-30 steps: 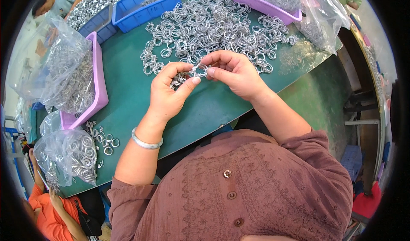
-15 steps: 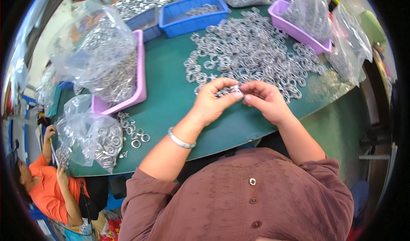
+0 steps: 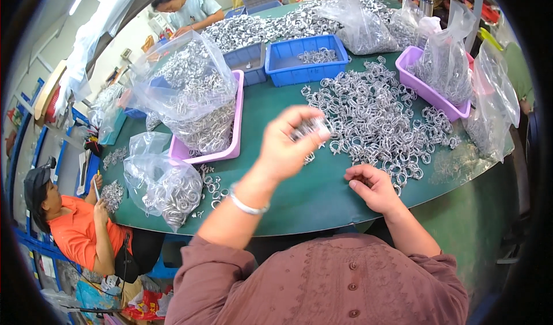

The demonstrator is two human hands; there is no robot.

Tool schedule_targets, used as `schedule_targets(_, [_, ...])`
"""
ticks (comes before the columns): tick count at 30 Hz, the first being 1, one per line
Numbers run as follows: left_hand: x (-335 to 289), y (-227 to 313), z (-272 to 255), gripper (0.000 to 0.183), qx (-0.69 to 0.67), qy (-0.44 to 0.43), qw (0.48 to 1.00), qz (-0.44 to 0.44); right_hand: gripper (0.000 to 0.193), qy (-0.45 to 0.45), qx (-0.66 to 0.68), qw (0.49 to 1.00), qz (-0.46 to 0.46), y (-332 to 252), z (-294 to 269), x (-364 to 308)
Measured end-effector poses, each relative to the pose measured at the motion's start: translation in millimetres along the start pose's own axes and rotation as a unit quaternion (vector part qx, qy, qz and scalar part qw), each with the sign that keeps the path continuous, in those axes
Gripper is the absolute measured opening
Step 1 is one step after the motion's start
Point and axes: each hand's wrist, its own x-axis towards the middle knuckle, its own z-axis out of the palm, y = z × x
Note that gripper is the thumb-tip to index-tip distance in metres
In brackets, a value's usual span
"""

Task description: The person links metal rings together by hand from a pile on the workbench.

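Note:
My left hand (image 3: 288,143) is raised above the green table, its fingers curled round a small bunch of silvery metal parts (image 3: 305,129). They blur together, so I cannot tell their exact shape. Lower and to the right, my right hand (image 3: 373,188) rests close to the table with its fingers bent in and the thumb near them; whatever it may hold is hidden. Just beyond both hands spreads a large loose pile of silvery metal rings (image 3: 368,112).
At left, a pink basket (image 3: 236,123) bears a full plastic bag, with a smaller bag of rings (image 3: 178,195) nearby. Blue bin (image 3: 305,74) and another pink basket (image 3: 435,92) stand behind. A person in orange (image 3: 80,227) sits left; another person (image 3: 193,11) works at the far side.
My hands have parted. The left has lifted away with the metal parts; the right has come down nearer the table's front edge. The view has shifted, showing more of the far side.

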Motion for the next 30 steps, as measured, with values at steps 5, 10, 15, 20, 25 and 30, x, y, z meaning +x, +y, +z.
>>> schedule_targets(5, [64, 85, -61, 0.027, 0.396, 0.127, 0.870, 0.264, 0.020, -0.011, -0.084, 0.995, -0.062, -10, -1, -2])
schedule_targets(10, [102, 111, -148, 0.037, 0.778, 0.043, 0.625, -0.038, 0.019, -0.033, -0.112, 0.988, -0.103, -8, 1, -1])
schedule_targets(15, [94, 107, -166, 0.067, 0.766, -0.009, 0.642, -0.024, 0.020, -0.047, -0.108, 0.987, -0.109, -8, 0, 0])
schedule_targets(20, [78, 105, -71, 0.052, 0.829, -0.183, 0.522, -0.083, 0.020, -0.033, -0.118, 0.987, -0.100, -3, -9, -3])
schedule_targets(25, [87, 99, -107, 0.025, 0.819, -0.015, 0.563, -0.109, 0.020, -0.032, -0.114, 0.988, -0.103, -3, -4, -2])
schedule_targets(30, [106, 139, -227, 0.035, 0.799, 0.133, 0.575, -0.112, 0.019, -0.055, -0.101, 0.987, -0.110, -6, 2, 1])
